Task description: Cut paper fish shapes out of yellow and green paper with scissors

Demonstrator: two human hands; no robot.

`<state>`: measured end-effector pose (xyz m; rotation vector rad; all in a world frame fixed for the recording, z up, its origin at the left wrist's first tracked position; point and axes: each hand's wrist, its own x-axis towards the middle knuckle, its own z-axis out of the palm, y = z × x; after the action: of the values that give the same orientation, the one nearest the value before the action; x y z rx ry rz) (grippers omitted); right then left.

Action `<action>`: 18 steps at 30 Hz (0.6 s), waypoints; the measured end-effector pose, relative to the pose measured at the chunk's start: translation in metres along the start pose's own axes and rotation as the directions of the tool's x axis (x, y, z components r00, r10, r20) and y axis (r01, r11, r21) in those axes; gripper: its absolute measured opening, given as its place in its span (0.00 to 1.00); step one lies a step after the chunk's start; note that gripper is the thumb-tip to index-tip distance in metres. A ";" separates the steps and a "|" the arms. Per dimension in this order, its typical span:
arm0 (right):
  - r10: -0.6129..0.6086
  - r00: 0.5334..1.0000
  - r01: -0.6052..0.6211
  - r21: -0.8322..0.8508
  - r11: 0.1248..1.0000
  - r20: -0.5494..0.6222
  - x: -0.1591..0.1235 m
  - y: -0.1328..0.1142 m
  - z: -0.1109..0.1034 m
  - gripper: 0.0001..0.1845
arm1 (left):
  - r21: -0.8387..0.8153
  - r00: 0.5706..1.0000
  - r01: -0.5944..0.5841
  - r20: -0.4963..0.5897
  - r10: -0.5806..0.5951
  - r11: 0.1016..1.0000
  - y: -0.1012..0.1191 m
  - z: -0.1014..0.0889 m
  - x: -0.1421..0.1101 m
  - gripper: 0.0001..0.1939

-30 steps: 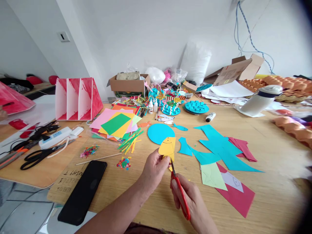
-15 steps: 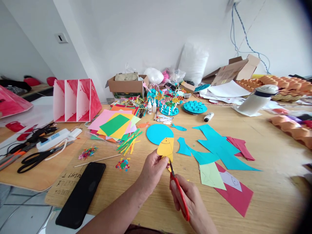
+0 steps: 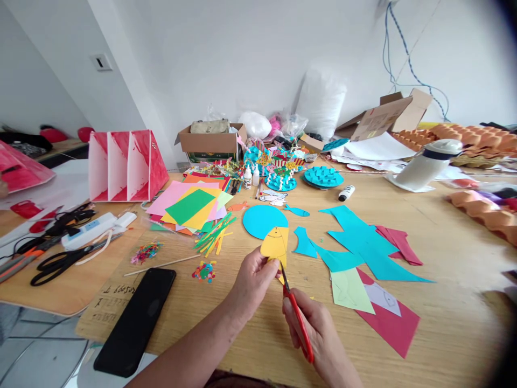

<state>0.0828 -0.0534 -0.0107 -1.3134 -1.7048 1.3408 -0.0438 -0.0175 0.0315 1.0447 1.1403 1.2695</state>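
Note:
Between the thumb and fingers of my left hand (image 3: 257, 277) is a piece of yellow paper (image 3: 275, 243) with a fish outline drawn on it. My right hand (image 3: 313, 326) grips red-handled scissors (image 3: 299, 323), their blades at the paper's lower edge beside my left fingertips. The fingers in the handle loops are partly hidden. Just beyond the yellow paper lies a blue paper circle (image 3: 260, 220). Blue paper offcuts (image 3: 359, 242) spread to the right. A pale green sheet (image 3: 350, 291) and a lilac piece (image 3: 383, 299), both with drawn outlines, rest on red paper (image 3: 398, 328).
Stacked coloured paper (image 3: 189, 207), thin paper strips (image 3: 214, 237) and a black phone (image 3: 137, 320) lie to the left. Glue bottles (image 3: 247, 178) and decorated blue discs (image 3: 323, 177) stand farther back. A white flask (image 3: 424, 166) leans at the right. Black scissors (image 3: 60, 264) lie far left.
The hands, the yellow paper and the scissors hold almost the same position. The view has shifted only very slightly.

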 end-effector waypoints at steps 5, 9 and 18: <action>0.003 1.000 -0.003 0.015 1.000 0.002 0.000 -0.003 -0.001 0.18 | 0.003 1.000 -0.002 -0.009 0.002 1.000 0.001 -0.001 0.000 0.05; 0.010 1.000 -0.010 0.017 1.000 0.000 0.000 -0.005 -0.001 0.18 | 0.002 1.000 -0.001 -0.020 0.001 1.000 0.003 -0.003 0.001 0.05; 0.034 0.999 -0.034 0.001 0.999 0.011 0.001 -0.001 -0.001 0.20 | 0.003 1.000 0.011 -0.017 -0.011 1.000 0.007 -0.003 0.002 0.04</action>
<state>0.0832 -0.0519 -0.0090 -1.3421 -1.6965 1.3699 -0.0477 -0.0156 0.0376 1.0300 1.1602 1.2703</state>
